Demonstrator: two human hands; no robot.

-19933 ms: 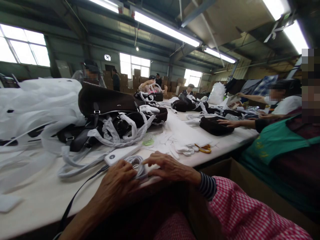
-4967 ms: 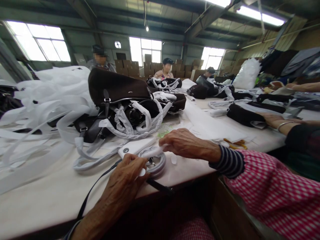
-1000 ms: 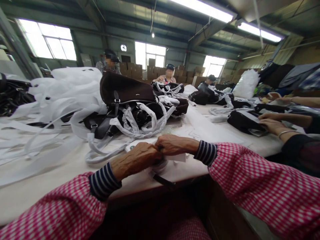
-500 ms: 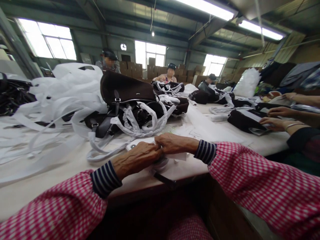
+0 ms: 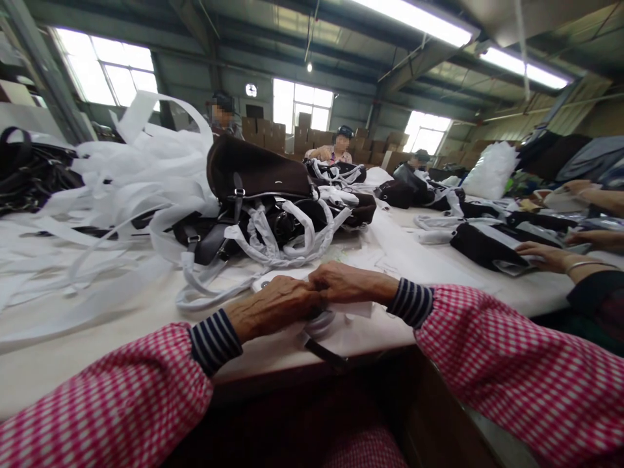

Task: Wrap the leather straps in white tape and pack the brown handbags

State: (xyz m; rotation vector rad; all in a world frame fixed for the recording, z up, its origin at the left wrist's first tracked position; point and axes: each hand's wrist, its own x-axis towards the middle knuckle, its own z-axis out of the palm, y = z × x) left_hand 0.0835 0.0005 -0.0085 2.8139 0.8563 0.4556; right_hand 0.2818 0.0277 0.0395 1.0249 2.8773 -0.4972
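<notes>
My left hand and my right hand meet at the table's front edge, fingers closed and pressed together. What they pinch is hidden behind the fingers. A white piece with a round dark stud pokes out beyond my left hand. Under my right hand lies a flat white sheet. Below both hands, a dark strap reaches over the table edge. Just beyond them sits a dark brown handbag, its handles wrapped in white.
Loose white strips are heaped at the left, with black bags behind. On the right, a co-worker's hand touches a dark bag. A clear plastic sack stands farther back. More people sit across the table.
The view has shifted slightly, so everything sits a little farther right. My hands stay together at the same spot. At the right, the co-worker's hands have moved apart.
</notes>
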